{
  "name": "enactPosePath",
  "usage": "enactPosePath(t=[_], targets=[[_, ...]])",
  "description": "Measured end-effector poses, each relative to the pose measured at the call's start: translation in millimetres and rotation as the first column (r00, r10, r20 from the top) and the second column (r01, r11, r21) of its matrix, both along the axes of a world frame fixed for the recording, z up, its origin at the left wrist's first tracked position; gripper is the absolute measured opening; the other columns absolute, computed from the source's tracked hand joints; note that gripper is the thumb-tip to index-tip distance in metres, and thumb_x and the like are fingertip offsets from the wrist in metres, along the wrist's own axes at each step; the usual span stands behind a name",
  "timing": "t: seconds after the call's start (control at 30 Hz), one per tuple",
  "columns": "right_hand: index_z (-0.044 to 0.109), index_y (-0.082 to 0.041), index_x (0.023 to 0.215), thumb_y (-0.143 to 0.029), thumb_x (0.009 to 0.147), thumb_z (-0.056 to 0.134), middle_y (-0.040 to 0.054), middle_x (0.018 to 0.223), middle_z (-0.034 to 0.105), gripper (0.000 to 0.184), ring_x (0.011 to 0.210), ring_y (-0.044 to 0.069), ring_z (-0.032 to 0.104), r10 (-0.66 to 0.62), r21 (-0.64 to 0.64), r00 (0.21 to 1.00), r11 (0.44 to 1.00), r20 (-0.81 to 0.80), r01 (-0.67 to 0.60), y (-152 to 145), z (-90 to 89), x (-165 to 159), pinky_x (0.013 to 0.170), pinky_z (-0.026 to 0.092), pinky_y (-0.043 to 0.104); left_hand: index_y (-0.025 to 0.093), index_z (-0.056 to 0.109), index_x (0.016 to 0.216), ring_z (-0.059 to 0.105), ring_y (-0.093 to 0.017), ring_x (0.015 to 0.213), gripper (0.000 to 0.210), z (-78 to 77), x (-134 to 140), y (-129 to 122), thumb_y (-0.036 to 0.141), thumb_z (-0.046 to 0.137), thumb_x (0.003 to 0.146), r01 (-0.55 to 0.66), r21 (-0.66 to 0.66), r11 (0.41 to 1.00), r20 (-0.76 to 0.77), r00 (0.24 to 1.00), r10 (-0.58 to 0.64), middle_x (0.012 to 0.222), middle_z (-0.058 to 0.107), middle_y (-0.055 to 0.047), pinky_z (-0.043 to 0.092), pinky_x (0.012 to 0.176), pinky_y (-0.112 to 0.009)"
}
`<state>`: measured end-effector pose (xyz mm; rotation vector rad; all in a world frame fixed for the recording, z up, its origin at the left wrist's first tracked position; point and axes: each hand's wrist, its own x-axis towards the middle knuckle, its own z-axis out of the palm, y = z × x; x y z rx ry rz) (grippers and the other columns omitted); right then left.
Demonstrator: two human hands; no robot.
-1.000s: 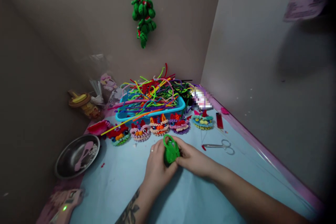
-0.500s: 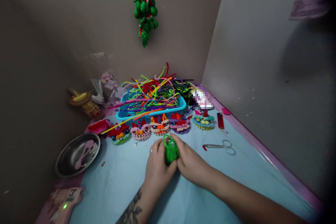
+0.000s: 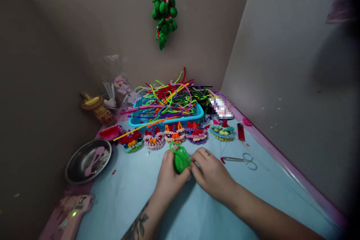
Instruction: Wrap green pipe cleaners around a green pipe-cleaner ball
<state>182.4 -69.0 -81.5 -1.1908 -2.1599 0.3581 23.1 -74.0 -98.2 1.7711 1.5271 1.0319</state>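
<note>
A bright green coiled pipe-cleaner piece (image 3: 181,162) with loose loops at its top sits between my hands, above the front middle of the table. My left hand (image 3: 169,174) is wrapped round its left side, thumb across the near side. My right hand (image 3: 213,171) has its fingertips pinched together at the piece's right edge. What exactly lies between those fingertips is too small to make out. Behind my hands stands a row of several colourful pipe-cleaner animal heads, among them an orange-and-red one (image 3: 174,133). Scissors (image 3: 242,159) lie to the right of my right hand.
A blue basket (image 3: 165,122) full of pipe cleaners stands at the back. On the left are a metal bowl (image 3: 73,168) with a pink spoon and a pink glue gun (image 3: 77,213) with a green light. Green pipe-cleaner figures (image 3: 164,15) hang on the wall.
My right hand has drawn slightly back from the green piece, its fingers now pinched at the right edge. The green loops lean further left. The whole view has shifted slightly.
</note>
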Motion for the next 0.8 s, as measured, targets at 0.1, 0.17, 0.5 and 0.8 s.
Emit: enactPosePath(t=[0.1,0.17,0.5,0.8], targets=[[0.052,-0.017,0.077,-0.009,0.084,0.045,0.0071,0.078,0.054,0.013,0.079,0.022,0.051,0.053,0.079,0.999,0.995,0.01,-0.054,0,0.1,1,0.07,0.045,0.034,0.016,0.051,0.115,0.056,-0.025,0.103,0.049,1.4,0,1,0.022,0.065,0.068,-0.011,-0.004,1.0,0.048,0.999,0.011,0.106,0.059,-0.009,0.044,0.09,-0.04],[0.051,-0.018,0.074,-0.009,0.084,0.045,0.0066,0.076,0.053,0.015,0.077,0.02,0.051,0.124,0.123,0.992,0.984,0.021,-0.126,0,2.1,3,0.067,0.044,0.032,0.018,0.054,0.112,0.057,-0.024,0.1,0.048,2.3,-2,2,0.02,0.066,0.065,-0.024,-0.022,0.999,0.102,0.994,0.027,0.103,0.06,-0.007,0.045,0.089,-0.038],[0.05,-0.02,0.07,-0.015,0.078,0.046,0.0032,0.066,0.053,0.011,0.062,0.016,0.047,0.556,0.296,0.829,0.803,-0.059,-0.518,1,32.8,24,0.061,0.039,0.032,0.019,0.05,0.121,0.06,-0.024,0.101,0.06,13.1,-20,13,0.022,0.069,0.064,-0.07,-0.142,0.987,0.286,0.952,0.108,0.116,0.06,-0.009,0.047,0.087,-0.037],[0.06,-0.022,0.094,-0.019,0.089,0.052,0.0045,0.084,0.06,0.01,0.08,0.017,0.057,0.119,-0.022,0.893,0.99,-0.434,-0.142,10,13.5,20,0.071,0.047,0.029,0.023,0.044,0.13,0.045,-0.027,0.125,0.063,11.0,-13,3,0.015,0.063,0.07,0.159,0.078,0.984,-0.036,0.987,-0.157,0.132,0.05,-0.012,0.036,0.105,-0.045]])
